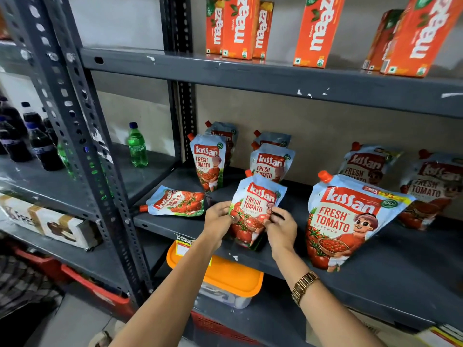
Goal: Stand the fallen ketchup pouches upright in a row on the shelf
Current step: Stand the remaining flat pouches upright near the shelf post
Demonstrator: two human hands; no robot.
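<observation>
Both hands hold one small ketchup pouch [255, 204] upright near the front edge of the dark grey shelf [400, 284]. My left hand [218, 216] grips its left side and my right hand [281, 227] grips its right side. Another small pouch [176, 202] lies flat on the shelf to the left, orange cap pointing left. Behind stand two upright pouches, one on the left [208, 164] and one at centre [270, 163], each with another pouch partly hidden behind it. A large pouch [347, 222] stands to the right, with two more large ones [365, 165] [431, 189] behind it.
Orange juice cartons [240, 26] stand on the shelf above. A green bottle [137, 146] and dark bottles [37, 144] sit on the left rack, behind a perforated steel upright [82, 136]. An orange-lidded tub [220, 274] sits on the shelf below.
</observation>
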